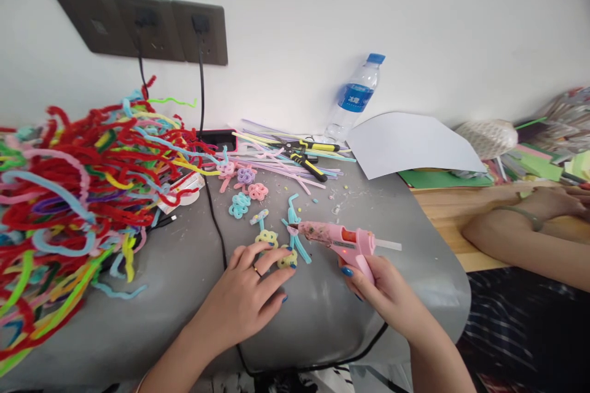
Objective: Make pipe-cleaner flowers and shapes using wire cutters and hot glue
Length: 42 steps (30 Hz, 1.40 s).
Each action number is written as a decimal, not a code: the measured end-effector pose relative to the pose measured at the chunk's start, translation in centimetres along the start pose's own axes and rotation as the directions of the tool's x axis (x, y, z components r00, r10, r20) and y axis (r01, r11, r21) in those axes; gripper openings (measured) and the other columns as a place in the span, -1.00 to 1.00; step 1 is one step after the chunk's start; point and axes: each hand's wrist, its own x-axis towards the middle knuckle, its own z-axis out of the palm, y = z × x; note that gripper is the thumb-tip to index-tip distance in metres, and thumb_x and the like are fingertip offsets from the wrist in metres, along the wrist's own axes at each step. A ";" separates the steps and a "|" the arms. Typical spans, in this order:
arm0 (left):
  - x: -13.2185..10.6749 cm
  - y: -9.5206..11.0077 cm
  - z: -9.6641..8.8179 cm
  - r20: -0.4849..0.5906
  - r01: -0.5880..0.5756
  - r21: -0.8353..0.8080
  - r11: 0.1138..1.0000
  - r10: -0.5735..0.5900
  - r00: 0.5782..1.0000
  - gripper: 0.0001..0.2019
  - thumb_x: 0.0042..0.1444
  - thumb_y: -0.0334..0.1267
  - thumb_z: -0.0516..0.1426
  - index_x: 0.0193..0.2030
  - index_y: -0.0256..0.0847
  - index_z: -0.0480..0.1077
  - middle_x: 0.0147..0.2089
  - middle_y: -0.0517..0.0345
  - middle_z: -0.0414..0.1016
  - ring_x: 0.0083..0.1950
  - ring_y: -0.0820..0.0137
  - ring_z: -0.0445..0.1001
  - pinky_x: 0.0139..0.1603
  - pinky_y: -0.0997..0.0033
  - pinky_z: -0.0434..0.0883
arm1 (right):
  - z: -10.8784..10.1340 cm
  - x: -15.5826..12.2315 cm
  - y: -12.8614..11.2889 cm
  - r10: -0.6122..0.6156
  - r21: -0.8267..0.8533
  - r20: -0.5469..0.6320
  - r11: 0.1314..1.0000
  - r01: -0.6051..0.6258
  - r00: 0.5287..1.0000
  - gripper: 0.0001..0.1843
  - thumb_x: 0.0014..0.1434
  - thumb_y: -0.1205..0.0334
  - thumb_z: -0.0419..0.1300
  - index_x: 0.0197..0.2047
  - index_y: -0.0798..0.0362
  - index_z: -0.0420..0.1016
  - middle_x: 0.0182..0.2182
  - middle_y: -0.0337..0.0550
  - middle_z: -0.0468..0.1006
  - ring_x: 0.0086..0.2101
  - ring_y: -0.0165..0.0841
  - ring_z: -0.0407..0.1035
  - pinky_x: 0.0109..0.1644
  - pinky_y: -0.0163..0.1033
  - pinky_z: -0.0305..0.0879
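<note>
My right hand [385, 288] is wrapped round the grip of a pink glue gun [348, 242], a clear glue stick poking out of its back. Its nozzle points left, at a small bundle of light blue pipe cleaner pieces [302, 249]. Fingers spread, my left hand [249, 288] rests on the table with its fingertips at two pale yellow pipe cleaner flowers [266, 237]; whether it presses on them I cannot tell. Just behind lie a blue flower [239, 205], a coral flower [258, 191] and a purple flower [246, 175].
A tangled heap of pipe cleaners [115, 178] covers the left side. Yellow-black pliers [306, 159] lie on straight pipe cleaners near the wall. A water bottle [354, 98] leans there, beside white paper [410, 141]. Another person's arm [520, 239] rests on the wooden table at right. A black cord [214, 215] crosses the grey table.
</note>
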 end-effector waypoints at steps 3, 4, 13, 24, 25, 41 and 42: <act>0.0 0.0 0.0 0.001 0.000 -0.009 1.000 0.000 1.000 -0.68 0.23 -0.33 0.15 0.12 -0.07 0.43 0.25 0.08 0.43 0.25 0.15 0.27 0.17 0.10 0.25 | 0.0 0.0 0.2 -0.029 -0.059 -0.024 0.998 0.027 0.999 -0.54 0.37 -0.09 -0.03 -0.42 0.04 0.34 -0.64 -0.32 0.20 -0.60 -0.43 0.08 -0.52 -0.33 0.04; 0.0 0.0 0.0 0.002 0.000 -0.013 1.000 0.000 1.000 -0.68 0.23 -0.34 0.15 0.12 -0.07 0.43 0.25 0.09 0.43 0.24 0.15 0.27 0.17 0.09 0.25 | 0.0 0.0 0.2 -0.038 -0.078 -0.033 0.996 0.035 0.999 -0.55 0.37 -0.09 -0.03 -0.41 0.04 0.36 -0.65 -0.32 0.21 -0.59 -0.43 0.09 -0.52 -0.32 0.06; 0.1 0.0 0.0 0.001 -0.002 -0.036 0.999 0.002 1.000 -0.70 0.26 -0.36 0.11 0.12 -0.09 0.41 0.27 0.14 0.41 0.24 0.15 0.25 0.17 0.08 0.22 | -0.2 -0.1 -0.4 -0.065 -0.135 -0.067 0.989 0.056 0.996 -0.62 0.35 -0.01 0.02 -0.37 0.05 0.41 -0.60 -0.28 0.31 -0.57 -0.42 0.14 -0.51 -0.32 0.09; 0.0 0.0 0.0 0.008 0.000 -0.045 0.999 0.000 1.000 -0.70 0.27 -0.36 0.10 0.13 -0.09 0.40 0.28 0.14 0.40 0.26 0.14 0.23 0.17 0.07 0.20 | -0.4 -0.4 -0.4 -0.096 -0.195 -0.063 0.977 0.082 0.993 -0.66 0.35 0.04 0.03 -0.22 0.09 0.51 -0.58 -0.28 0.35 -0.57 -0.41 0.17 -0.53 -0.33 0.10; 0.0 0.0 0.0 0.008 -0.002 -0.046 0.999 0.002 1.000 -0.69 0.27 -0.36 0.10 0.13 -0.09 0.40 0.28 0.14 0.40 0.26 0.14 0.23 0.16 0.07 0.20 | -0.4 -0.4 -0.4 -0.106 -0.201 -0.066 0.975 0.091 0.992 -0.66 0.35 0.05 0.03 -0.22 0.09 0.51 -0.58 -0.28 0.35 -0.58 -0.42 0.17 -0.53 -0.33 0.10; 0.0 -0.1 0.2 -0.012 -0.009 -0.036 0.999 0.008 1.000 -0.71 0.27 -0.34 0.11 0.12 -0.09 0.41 0.27 0.12 0.41 0.25 0.13 0.24 0.16 0.08 0.22 | -1.0 -1.1 -0.7 -0.114 0.036 -0.197 0.992 0.123 0.974 -0.59 0.34 -0.06 0.04 -0.25 0.09 0.52 -0.66 -0.26 0.34 -0.63 -0.40 0.20 -0.60 -0.33 0.15; 0.0 -0.1 0.2 -0.011 -0.009 -0.035 0.999 0.008 1.000 -0.71 0.27 -0.34 0.11 0.12 -0.09 0.41 0.27 0.12 0.41 0.25 0.13 0.24 0.16 0.07 0.21 | -1.0 -1.0 -0.8 -0.117 0.060 -0.202 0.990 0.132 0.972 -0.56 0.35 -0.08 0.02 -0.35 0.07 0.48 -0.69 -0.27 0.30 -0.64 -0.41 0.18 -0.60 -0.33 0.14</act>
